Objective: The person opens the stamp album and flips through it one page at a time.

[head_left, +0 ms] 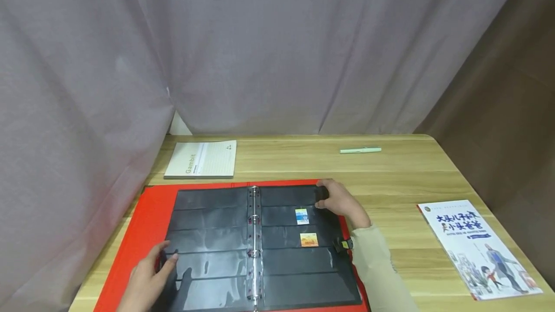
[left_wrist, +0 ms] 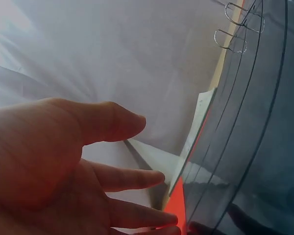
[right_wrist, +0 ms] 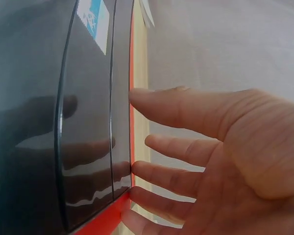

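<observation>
A red ring-binder stamp album [head_left: 130, 235] lies spread on the table, with black pocket pages on both sides of its metal rings [head_left: 255, 235]. Two stamps sit in the right page's pockets: a blue-and-white stamp [head_left: 302, 216] and, one row lower, an orange-yellow stamp [head_left: 309, 240]. My left hand [head_left: 145, 276] is at the outer edge of the left page, thumb and fingers spread apart in the left wrist view. At the upper right corner of the right page is my right hand [head_left: 341, 201]. Its fingers are extended, the fingertips right at the page edge in the right wrist view.
Behind the album lies a notebook [head_left: 201, 159], and a pale green pen [head_left: 361, 150] is near the table's back edge. A white picture book [head_left: 479, 249] rests at the right. Grey curtain [head_left: 277, 52] hangs along the back and left.
</observation>
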`<action>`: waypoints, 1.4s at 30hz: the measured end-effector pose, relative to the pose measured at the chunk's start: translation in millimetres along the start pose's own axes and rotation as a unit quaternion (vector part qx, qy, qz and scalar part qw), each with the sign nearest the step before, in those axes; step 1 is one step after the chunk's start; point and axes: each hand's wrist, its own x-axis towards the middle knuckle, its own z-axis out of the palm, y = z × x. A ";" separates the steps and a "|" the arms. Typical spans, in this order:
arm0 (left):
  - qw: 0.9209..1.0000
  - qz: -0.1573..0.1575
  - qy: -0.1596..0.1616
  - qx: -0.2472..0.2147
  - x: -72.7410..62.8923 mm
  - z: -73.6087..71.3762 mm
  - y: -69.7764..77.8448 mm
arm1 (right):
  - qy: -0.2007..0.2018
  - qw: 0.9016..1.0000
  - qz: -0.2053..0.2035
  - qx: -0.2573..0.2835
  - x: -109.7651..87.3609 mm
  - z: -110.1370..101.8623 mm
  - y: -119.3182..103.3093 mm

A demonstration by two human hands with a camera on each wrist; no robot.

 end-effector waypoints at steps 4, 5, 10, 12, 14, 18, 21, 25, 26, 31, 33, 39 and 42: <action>1.000 0.019 0.005 -0.007 0.8 -2.4 3.9 | -0.007 1.000 0.012 -0.001 -0.5 0.9 -1.6; 1.000 0.023 0.004 -0.007 1.7 -2.7 5.6 | -0.010 1.000 0.015 -0.002 -1.0 1.3 -2.7; 0.999 0.051 0.003 0.009 7.8 -0.5 13.2 | -0.030 0.999 0.021 -0.005 -4.4 5.1 -8.7; 0.998 0.063 0.000 0.015 10.8 0.9 17.5 | -0.038 0.999 0.022 -0.007 -5.3 6.2 -10.6; 0.997 0.076 -0.004 0.020 14.4 2.5 22.6 | -0.046 0.999 0.024 -0.012 -5.8 6.7 -12.1; 0.993 0.114 0.002 0.029 23.2 7.9 33.3 | -0.056 0.997 0.027 -0.035 -7.3 7.4 -12.7; 0.989 0.139 0.006 0.045 30.7 13.8 40.3 | -0.060 0.997 0.032 -0.046 -9.2 7.4 -10.8; 0.985 0.156 -0.008 0.075 37.7 23.4 45.2 | -0.060 0.996 0.042 -0.054 -12.5 7.4 -6.7; 0.985 0.154 -0.017 0.080 38.6 25.7 45.8 | -0.060 0.996 0.045 -0.056 -13.2 7.4 -6.0; 0.986 0.129 -0.055 0.091 40.5 34.8 45.7 | -0.045 0.996 0.032 -0.066 -14.3 8.9 -5.7; 0.986 0.125 -0.062 0.095 40.1 36.4 44.3 | -0.042 0.996 0.024 -0.077 -14.1 10.1 -6.2; 0.985 0.118 -0.077 0.103 39.3 40.0 39.4 | -0.041 0.993 0.021 -0.108 -14.4 12.2 -7.5; 0.984 0.114 -0.083 0.106 40.2 42.9 38.5 | -0.038 0.993 0.023 -0.111 -15.9 11.3 -8.3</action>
